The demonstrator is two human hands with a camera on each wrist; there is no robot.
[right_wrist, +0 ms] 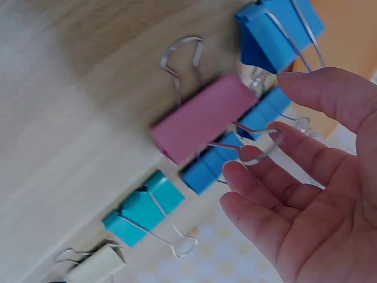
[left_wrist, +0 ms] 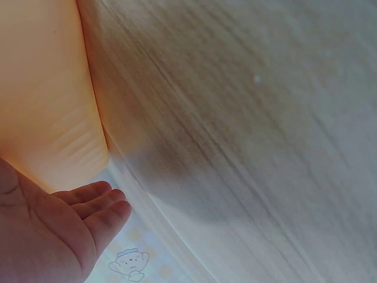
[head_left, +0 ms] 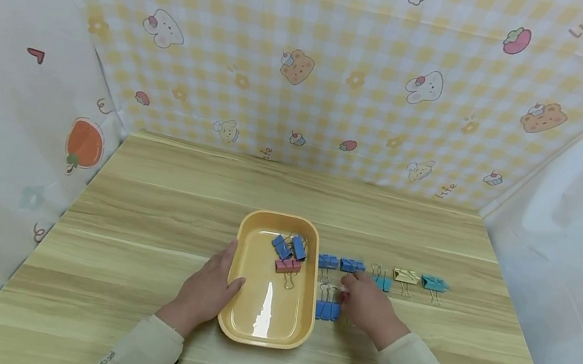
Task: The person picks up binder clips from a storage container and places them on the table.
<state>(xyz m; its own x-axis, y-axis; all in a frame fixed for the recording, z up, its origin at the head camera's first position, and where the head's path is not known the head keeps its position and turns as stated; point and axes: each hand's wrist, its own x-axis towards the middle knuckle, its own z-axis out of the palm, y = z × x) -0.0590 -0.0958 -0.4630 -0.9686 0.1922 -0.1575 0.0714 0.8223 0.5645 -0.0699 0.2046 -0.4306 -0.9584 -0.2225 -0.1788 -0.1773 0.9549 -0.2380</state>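
Note:
A yellow tray stands on the table with two blue binder clips and a pink binder clip inside. My left hand rests against its left side, thumb over the rim, and the other fingers extend loosely outside. To the tray's right, my right hand reaches over another pink binder clip, mostly hidden from above. Its fingertips are at that clip's wire handle, while the thumb stays apart from them. A blue binder clip lies beside this hand.
Behind the right hand runs a row of binder clips: two blue, a teal one, a pale yellow one and a green-teal one. A checked cloth hangs at the table's back edge, white cloth at both sides.

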